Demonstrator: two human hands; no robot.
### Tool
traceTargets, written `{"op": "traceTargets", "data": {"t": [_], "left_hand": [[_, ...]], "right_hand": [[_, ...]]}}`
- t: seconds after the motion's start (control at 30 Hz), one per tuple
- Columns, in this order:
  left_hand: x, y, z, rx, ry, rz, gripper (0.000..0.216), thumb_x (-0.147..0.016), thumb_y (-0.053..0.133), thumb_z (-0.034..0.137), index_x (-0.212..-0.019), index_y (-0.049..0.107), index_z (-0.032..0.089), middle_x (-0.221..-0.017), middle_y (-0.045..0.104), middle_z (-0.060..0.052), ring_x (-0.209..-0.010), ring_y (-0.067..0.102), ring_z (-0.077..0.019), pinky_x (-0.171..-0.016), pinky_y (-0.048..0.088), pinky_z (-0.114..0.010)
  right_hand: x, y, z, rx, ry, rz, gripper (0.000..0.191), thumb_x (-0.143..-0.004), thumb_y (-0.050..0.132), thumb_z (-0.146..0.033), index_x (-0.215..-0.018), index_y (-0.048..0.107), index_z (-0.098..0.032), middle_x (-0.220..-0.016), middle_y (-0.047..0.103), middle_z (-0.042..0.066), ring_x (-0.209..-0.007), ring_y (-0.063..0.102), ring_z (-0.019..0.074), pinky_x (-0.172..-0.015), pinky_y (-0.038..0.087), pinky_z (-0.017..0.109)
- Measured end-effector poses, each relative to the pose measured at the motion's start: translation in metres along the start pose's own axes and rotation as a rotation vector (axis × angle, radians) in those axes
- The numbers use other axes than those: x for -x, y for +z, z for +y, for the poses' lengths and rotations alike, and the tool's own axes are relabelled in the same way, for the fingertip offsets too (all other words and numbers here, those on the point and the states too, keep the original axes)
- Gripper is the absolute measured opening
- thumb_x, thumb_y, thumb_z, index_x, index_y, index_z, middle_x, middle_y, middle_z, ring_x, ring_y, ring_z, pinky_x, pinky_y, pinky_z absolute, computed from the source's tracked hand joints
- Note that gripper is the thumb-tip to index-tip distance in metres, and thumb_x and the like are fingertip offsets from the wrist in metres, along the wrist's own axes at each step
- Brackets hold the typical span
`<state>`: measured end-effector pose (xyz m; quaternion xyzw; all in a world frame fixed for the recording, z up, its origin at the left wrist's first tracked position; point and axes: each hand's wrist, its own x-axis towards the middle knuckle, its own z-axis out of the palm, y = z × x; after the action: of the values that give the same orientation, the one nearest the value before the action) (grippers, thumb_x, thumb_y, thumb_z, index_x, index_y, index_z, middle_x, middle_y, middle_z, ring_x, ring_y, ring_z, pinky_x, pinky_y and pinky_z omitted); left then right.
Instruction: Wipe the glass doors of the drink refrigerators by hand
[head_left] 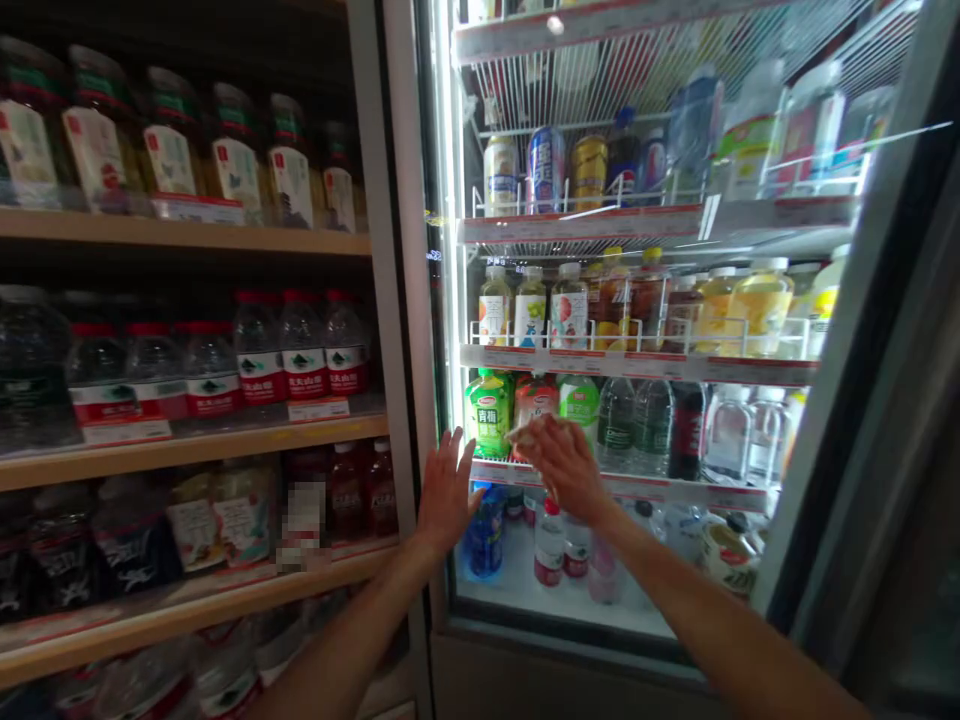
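Note:
A lit drinks fridge (600, 480) stands in front of me, its glass door showing light reflections. My left hand (448, 485) is raised at the door's left side with fingers spread, holding nothing; whether it touches the glass I cannot tell. My right hand (564, 462) is further right, its fingers bent over what looks like a pale folded cloth (519, 434), mostly hidden by the fingers. Behind the hands, a green bottle (489, 412) and a red-labelled bottle (534, 395) stand on a shelf inside.
Left of the fridge, wooden shelves (187, 232) hold several rows of bottles, including red-capped water bottles (259, 350). Inside the fridge are cans (545, 168), yellow drinks (761, 300) and, at the bottom, a blue bottle (485, 535). A dark door frame (847, 330) runs down the right.

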<state>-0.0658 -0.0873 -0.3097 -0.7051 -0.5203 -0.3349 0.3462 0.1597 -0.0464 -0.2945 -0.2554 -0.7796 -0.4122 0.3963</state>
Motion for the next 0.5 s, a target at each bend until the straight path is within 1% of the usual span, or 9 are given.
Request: {"op": "traceTargets", "data": {"t": [0.07,0.1,0.13,0.23,0.27,0.3,0.33,0.43,0.5], "left_hand": [[-0.017,-0.001,0.016,0.025,0.04,0.007,0.066,-0.078,0.058,0.025,-0.137,0.029,0.015,-0.146,0.028,-0.016,-0.138,0.018,-0.029,-0.107,0.028,-0.049],[-0.024,-0.001,0.024,0.038,0.069,0.012,0.066,-0.079,0.058,0.026,-0.137,0.029,0.016,-0.147,0.028,-0.016,-0.138,0.016,-0.0285,-0.108,0.027,-0.049],[-0.031,-0.001,0.031,0.05,0.099,0.019,0.066,-0.079,0.057,0.027,-0.137,0.029,0.016,-0.147,0.028,-0.015,-0.139,0.014,-0.0281,-0.108,0.026,-0.048],[-0.045,0.001,0.049,0.07,0.183,0.038,0.068,-0.079,0.057,0.029,-0.139,0.027,0.015,-0.148,0.026,-0.015,-0.139,0.011,-0.0274,-0.109,0.023,-0.048],[-0.048,0.003,0.054,0.073,0.203,0.039,0.069,-0.079,0.057,0.029,-0.14,0.026,0.015,-0.148,0.025,-0.014,-0.139,0.009,-0.0272,-0.11,0.023,-0.048],[-0.05,0.005,0.059,0.076,0.216,0.035,0.071,-0.079,0.057,0.029,-0.14,0.025,0.016,-0.148,0.024,-0.014,-0.139,0.009,-0.0271,-0.11,0.022,-0.049],[-0.051,0.008,0.064,0.081,0.226,0.029,0.072,-0.078,0.058,0.029,-0.14,0.025,0.016,-0.148,0.024,-0.014,-0.139,0.008,-0.027,-0.111,0.021,-0.049],[-0.055,0.016,0.078,0.103,0.236,0.028,0.074,-0.075,0.062,0.034,-0.139,0.029,0.019,-0.148,0.025,-0.012,-0.139,0.009,-0.0283,-0.111,0.02,-0.049],[-0.056,0.02,0.085,0.112,0.221,0.051,0.073,-0.074,0.063,0.035,-0.138,0.032,0.02,-0.148,0.026,-0.012,-0.139,0.008,-0.0295,-0.111,0.02,-0.05]], "right_hand": [[-0.001,-0.012,0.014,0.061,0.218,0.054,0.042,-0.083,0.051,-0.02,-0.125,0.052,-0.028,-0.144,0.037,0.007,-0.139,0.018,0.0255,-0.109,0.02,0.053],[0.004,-0.017,0.017,0.07,0.238,0.051,0.042,-0.083,0.051,-0.02,-0.124,0.052,-0.027,-0.144,0.036,0.007,-0.139,0.017,0.0259,-0.109,0.02,0.053],[0.013,-0.02,0.018,0.063,0.186,0.031,0.041,-0.083,0.05,-0.019,-0.123,0.053,-0.027,-0.143,0.038,0.006,-0.139,0.017,0.025,-0.11,0.021,0.051],[0.05,-0.029,0.022,0.011,-0.123,-0.105,0.038,-0.083,0.049,-0.015,-0.118,0.057,-0.029,-0.137,0.047,0.0,-0.138,0.021,0.0187,-0.112,0.019,0.044],[0.057,-0.032,0.028,0.015,-0.145,-0.123,0.038,-0.083,0.049,-0.015,-0.117,0.057,-0.03,-0.136,0.048,-0.001,-0.138,0.022,0.0174,-0.113,0.018,0.042],[0.061,-0.037,0.037,0.041,-0.091,-0.11,0.038,-0.083,0.049,-0.016,-0.118,0.057,-0.031,-0.137,0.047,-0.001,-0.137,0.023,0.0176,-0.113,0.018,0.043],[0.06,-0.041,0.048,0.082,0.024,-0.065,0.04,-0.083,0.049,-0.017,-0.12,0.055,-0.031,-0.139,0.044,0.0,-0.138,0.022,0.0191,-0.112,0.018,0.045],[0.047,-0.055,0.08,0.213,0.417,0.166,0.043,-0.084,0.048,-0.018,-0.125,0.051,-0.028,-0.149,0.027,0.005,-0.139,0.018,0.0257,-0.109,0.022,0.051],[0.051,-0.06,0.085,0.231,0.474,0.199,0.045,-0.084,0.047,-0.017,-0.127,0.05,-0.026,-0.151,0.021,0.007,-0.139,0.015,0.0277,-0.108,0.023,0.052]]}}
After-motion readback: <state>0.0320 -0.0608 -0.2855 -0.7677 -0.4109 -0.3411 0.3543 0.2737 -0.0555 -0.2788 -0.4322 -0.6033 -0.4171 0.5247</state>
